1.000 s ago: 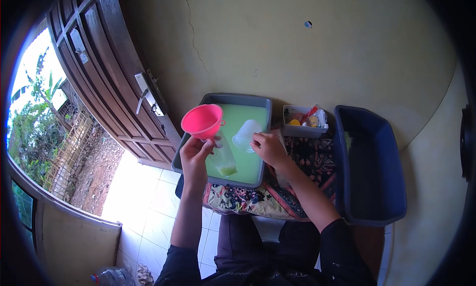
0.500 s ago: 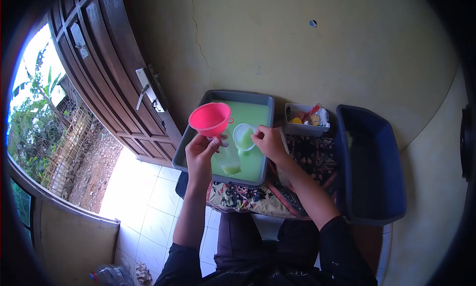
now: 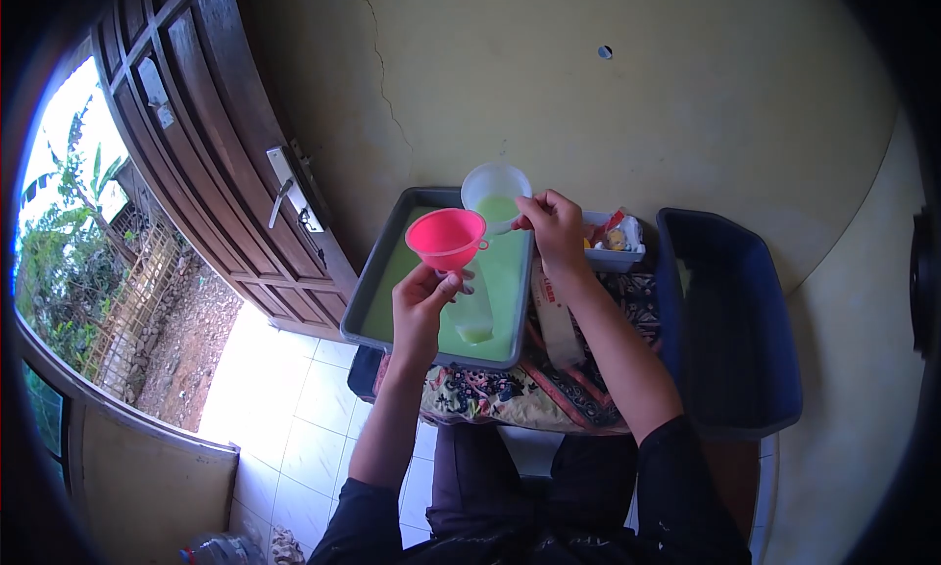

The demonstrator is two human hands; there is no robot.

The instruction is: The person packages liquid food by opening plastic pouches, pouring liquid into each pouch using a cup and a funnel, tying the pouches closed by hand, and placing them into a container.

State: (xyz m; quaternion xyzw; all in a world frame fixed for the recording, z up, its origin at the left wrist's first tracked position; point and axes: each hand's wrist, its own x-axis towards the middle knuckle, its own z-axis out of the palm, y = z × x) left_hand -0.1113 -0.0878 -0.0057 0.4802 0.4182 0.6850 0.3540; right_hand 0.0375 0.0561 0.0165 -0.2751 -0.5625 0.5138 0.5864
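Note:
My left hand [image 3: 423,305] is closed round the neck of a pink funnel [image 3: 446,238] and the top of a clear plastic bag [image 3: 471,315]. A little green liquid lies at the bottom of the bag, which hangs over a grey tray [image 3: 355,305] of pale green liquid [image 3: 402,286]. With closed fingers my right hand [image 3: 554,234] grips the rim of a translucent cup [image 3: 480,188], tilted above the tray's back edge, up and to the right of the funnel. Green liquid shows inside the cup.
Right of the tray, a long packet [image 3: 554,320] lies on patterned cloth [image 3: 490,393]. Behind it stands a small box [image 3: 613,259] of mixed items. A deep dark blue tub [image 3: 784,369] is at the right, a wooden door [image 3: 211,124] at the left, and plastic bottles [image 3: 221,547] on the floor.
The cup in my right hand has risen from over the green liquid towards the wall and now holds green liquid. My left hand, funnel and bag have shifted right.

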